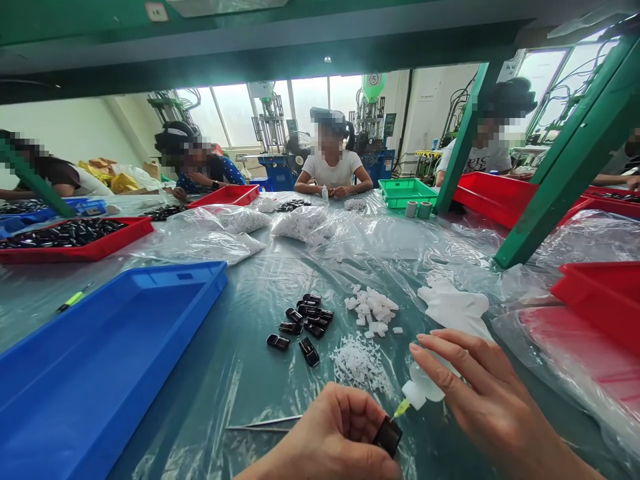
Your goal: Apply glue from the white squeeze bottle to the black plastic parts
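My left hand [330,433] is closed around a small glossy black plastic part [389,437] near the bottom of the view. A squeeze bottle [424,385] with a white cap and a yellow needle tip [401,408] is in my right hand [493,400], its fingers stretched along the bottle and its thumb hidden. The needle end meets the black part's upper edge; whether it touches cannot be made out. Just beyond lie tiny white slivers [361,363], larger white pieces [373,307] and several loose black parts [307,317]. Tweezers [265,423] lie left of my left hand.
A blue tray [200,283] stands at left, with a green pen [75,298] beyond it. Red trays [600,283] are at right. Bags of white pieces [300,225] lie farther back. Green shelf posts [565,153] rise at right; several people sit around the table.
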`<state>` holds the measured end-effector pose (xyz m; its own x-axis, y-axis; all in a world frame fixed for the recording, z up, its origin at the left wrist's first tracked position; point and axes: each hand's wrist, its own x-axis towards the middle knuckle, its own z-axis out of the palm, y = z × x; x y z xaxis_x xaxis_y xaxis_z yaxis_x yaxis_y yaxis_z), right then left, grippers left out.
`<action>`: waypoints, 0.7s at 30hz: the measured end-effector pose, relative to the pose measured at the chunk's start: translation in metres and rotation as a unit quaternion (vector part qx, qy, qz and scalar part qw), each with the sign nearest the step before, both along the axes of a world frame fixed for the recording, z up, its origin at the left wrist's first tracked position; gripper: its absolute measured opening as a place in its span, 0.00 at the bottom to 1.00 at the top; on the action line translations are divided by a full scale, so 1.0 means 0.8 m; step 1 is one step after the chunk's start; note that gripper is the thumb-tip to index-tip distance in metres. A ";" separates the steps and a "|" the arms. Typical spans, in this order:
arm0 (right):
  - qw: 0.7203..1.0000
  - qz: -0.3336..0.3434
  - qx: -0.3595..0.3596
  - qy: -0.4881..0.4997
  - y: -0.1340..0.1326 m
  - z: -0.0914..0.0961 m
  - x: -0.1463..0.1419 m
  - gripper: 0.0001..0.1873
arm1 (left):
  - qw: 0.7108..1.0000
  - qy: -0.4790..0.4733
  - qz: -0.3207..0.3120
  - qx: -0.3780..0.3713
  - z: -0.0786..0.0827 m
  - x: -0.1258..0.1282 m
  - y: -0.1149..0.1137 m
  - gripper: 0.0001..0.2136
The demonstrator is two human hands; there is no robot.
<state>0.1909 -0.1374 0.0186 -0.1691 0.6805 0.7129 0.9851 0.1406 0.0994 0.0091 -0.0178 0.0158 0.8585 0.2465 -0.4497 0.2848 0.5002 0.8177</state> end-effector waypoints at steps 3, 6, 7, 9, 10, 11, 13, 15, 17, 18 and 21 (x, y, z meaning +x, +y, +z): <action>1.000 -0.004 -0.001 0.013 -0.001 -0.001 -0.001 0.16 | 1.000 0.001 0.001 0.001 0.000 -0.001 0.000 0.15; 1.000 -0.005 0.012 0.026 0.000 -0.002 -0.002 0.16 | 1.000 0.001 -0.005 0.003 -0.001 -0.002 -0.001 0.16; 1.000 -0.004 0.013 0.024 0.000 -0.002 -0.002 0.16 | 1.000 0.001 -0.003 0.002 -0.001 -0.002 -0.001 0.16; 1.000 0.000 0.007 0.016 -0.001 -0.001 0.000 0.16 | 1.000 0.002 -0.001 0.001 0.000 -0.002 -0.001 0.16; 1.000 0.001 0.003 0.010 -0.002 0.000 0.001 0.16 | 1.000 0.005 0.000 0.000 0.001 -0.002 -0.001 0.17; 1.000 0.001 -0.004 0.001 -0.003 0.000 0.003 0.16 | 1.000 0.007 0.001 0.000 0.003 -0.001 -0.001 0.17; 1.000 0.000 -0.020 -0.019 -0.004 0.001 0.005 0.16 | 1.000 0.013 -0.001 0.002 0.005 0.000 -0.001 0.17; 0.999 -0.004 -0.019 -0.025 -0.004 0.001 0.006 0.16 | 1.000 0.016 -0.002 0.005 0.006 0.000 0.000 0.17; 1.000 -0.008 -0.017 -0.024 -0.004 0.001 0.007 0.16 | 1.000 0.016 0.001 0.006 0.006 0.000 0.000 0.18; 0.999 -0.008 -0.019 -0.025 -0.004 0.001 0.007 0.16 | 1.000 0.014 0.001 0.007 0.005 -0.001 0.000 0.18; 0.999 -0.011 -0.028 -0.028 -0.003 0.000 0.007 0.17 | 1.000 0.006 0.000 0.006 0.002 -0.002 0.000 0.18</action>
